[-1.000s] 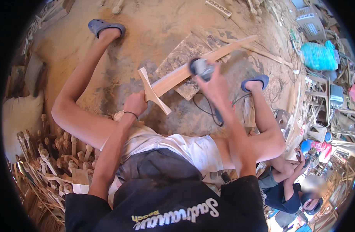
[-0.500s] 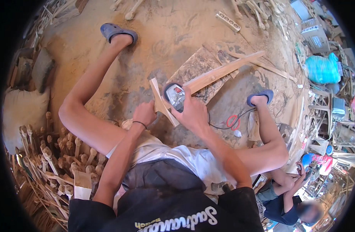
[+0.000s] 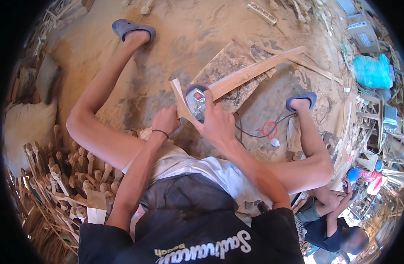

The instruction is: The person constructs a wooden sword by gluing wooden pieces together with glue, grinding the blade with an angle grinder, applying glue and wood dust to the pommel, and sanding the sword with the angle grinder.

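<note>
My left hand (image 3: pixel 167 122) is closed around the side of a curved, pale wooden piece (image 3: pixel 179 97) with a flared upper end, held over the ground between my legs. In my right hand (image 3: pixel 217 123) is a handheld power sander (image 3: pixel 196 102) with a silver body, a red switch and a dark round rim. The sander lies against or right beside the wood's right edge; exact contact is hidden. My right thumb and fingers cover the lower part of the wood. Just beyond the sander, a long wooden beam (image 3: pixel 250 75) slants up to the right.
A dusty board (image 3: pixel 222 66) lies under the beam. A black cord (image 3: pixel 254 134) and red loop (image 3: pixel 269 129) lie near my right foot. Carved wooden sticks (image 3: pixel 79 171) crowd my left side. A power strip (image 3: pixel 262 13) lies far off. Another person (image 3: pixel 331 229) sits at lower right.
The sander has shifted slightly left along the wooden piece, and my right hand now covers the wood's lower end. The whole view has tilted a little.
</note>
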{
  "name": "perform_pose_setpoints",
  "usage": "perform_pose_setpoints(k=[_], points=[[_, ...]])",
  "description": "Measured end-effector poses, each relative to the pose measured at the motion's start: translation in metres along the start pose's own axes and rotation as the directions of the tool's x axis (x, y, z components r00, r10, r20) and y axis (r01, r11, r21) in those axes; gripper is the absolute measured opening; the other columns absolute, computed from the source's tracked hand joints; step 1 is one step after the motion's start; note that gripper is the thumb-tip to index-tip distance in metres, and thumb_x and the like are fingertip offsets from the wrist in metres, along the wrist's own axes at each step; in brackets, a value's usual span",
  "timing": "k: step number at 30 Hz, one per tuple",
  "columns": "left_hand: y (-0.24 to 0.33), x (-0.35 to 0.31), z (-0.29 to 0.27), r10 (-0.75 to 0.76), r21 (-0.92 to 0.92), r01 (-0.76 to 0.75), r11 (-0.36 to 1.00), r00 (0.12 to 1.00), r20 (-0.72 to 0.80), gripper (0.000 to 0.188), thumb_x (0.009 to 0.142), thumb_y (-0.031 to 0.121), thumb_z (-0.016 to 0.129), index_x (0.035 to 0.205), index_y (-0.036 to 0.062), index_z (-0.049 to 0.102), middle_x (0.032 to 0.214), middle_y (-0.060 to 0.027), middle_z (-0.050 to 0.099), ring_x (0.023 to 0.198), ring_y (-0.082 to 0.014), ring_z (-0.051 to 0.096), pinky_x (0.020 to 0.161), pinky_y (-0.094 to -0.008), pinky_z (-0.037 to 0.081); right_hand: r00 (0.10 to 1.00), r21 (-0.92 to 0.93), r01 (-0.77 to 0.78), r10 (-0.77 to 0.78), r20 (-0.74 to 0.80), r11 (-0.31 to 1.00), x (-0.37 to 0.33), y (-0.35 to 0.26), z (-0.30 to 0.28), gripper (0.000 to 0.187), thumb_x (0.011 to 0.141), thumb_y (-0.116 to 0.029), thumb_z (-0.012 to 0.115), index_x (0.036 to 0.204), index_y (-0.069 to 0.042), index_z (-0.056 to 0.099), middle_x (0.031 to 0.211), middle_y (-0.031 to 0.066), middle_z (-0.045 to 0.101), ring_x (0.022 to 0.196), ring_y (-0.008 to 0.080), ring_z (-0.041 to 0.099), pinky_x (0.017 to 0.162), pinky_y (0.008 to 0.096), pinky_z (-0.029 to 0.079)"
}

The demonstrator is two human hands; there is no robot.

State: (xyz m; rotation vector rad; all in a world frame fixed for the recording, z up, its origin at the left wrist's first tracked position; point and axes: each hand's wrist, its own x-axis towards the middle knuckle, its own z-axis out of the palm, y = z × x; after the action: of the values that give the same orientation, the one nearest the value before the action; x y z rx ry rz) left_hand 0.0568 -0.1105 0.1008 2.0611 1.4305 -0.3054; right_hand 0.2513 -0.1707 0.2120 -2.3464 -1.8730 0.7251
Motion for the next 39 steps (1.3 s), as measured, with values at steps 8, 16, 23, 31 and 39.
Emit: perform_pose_setpoints(k=[8, 16, 23, 31, 39], points=[[-0.003, 0.004, 0.002, -0.02, -0.015, 0.021, 1.0, 0.999, 0.045, 0.02, 0.088, 0.016, 0.068, 0.104, 0.0037, 0.072, 0.097, -0.0278, 0.075, 0.09, -0.0484, 0.074, 0.08, -0.0571, 0.06, 0.989, -0.01, 0.001, 0.001, 0.148, 1.0, -0.035, 0.027, 0.003, 0.093, 0.089, -0.048, 0.08, 0.16, -0.009, 0.036, 0.11, 0.0304, 0.07, 0.087, 0.0454, 0.075, 0.073, 0.0541, 0.06], [0.002, 0.002, -0.003, -0.004, 0.008, 0.003, 1.0, 1.0, 0.018, 0.019, 0.088, 0.016, 0.068, 0.103, 0.0045, 0.072, 0.093, -0.0279, 0.075, 0.09, -0.0483, 0.073, 0.083, -0.0571, 0.059, 0.992, 0.05, -0.081, 0.076, 0.1, 0.995, -0.033, 0.031, 0.004, 0.091, 0.092, -0.049, 0.076, 0.161, -0.006, 0.036, 0.116, 0.0295, 0.069, 0.092, 0.0463, 0.075, 0.075, 0.0549, 0.06], [-0.004, -0.001, 0.003, 0.05, -0.024, -0.05, 0.998, 0.998, 0.025, 0.017, 0.088, 0.015, 0.067, 0.101, 0.0041, 0.072, 0.092, -0.0285, 0.074, 0.09, -0.0498, 0.072, 0.083, -0.059, 0.058, 0.995, 0.134, -0.102, 0.103, 0.0, 0.986, -0.018, 0.049, 0.002, 0.092, 0.088, -0.045, 0.082, 0.157, -0.005, 0.036, 0.098, 0.0287, 0.073, 0.082, 0.0464, 0.076, 0.073, 0.0569, 0.061], [-0.016, 0.009, 0.007, 0.107, -0.026, -0.106, 0.994, 0.993, 0.046, 0.018, 0.088, 0.013, 0.067, 0.101, 0.0018, 0.072, 0.093, -0.0296, 0.074, 0.089, -0.0508, 0.071, 0.083, -0.0589, 0.058, 0.929, 0.285, -0.234, 0.3, -0.216, 0.929, 0.042, 0.146, -0.032, 0.075, 0.086, -0.041, 0.084, 0.144, -0.011, 0.046, 0.104, 0.0296, 0.076, 0.096, 0.0523, 0.073, 0.082, 0.0602, 0.057], [-0.039, 0.035, 0.01, 0.1, 0.052, -0.102, 0.993, 0.994, 0.042, 0.021, 0.086, 0.013, 0.069, 0.104, 0.003, 0.073, 0.095, -0.0295, 0.074, 0.092, -0.0505, 0.072, 0.086, -0.0583, 0.059, 0.85, 0.258, -0.368, 0.436, -0.294, 0.893, 0.078, 0.187, -0.067, 0.08, 0.087, -0.048, 0.08, 0.145, -0.006, 0.046, 0.108, 0.0287, 0.076, 0.098, 0.0487, 0.075, 0.086, 0.0553, 0.058]])
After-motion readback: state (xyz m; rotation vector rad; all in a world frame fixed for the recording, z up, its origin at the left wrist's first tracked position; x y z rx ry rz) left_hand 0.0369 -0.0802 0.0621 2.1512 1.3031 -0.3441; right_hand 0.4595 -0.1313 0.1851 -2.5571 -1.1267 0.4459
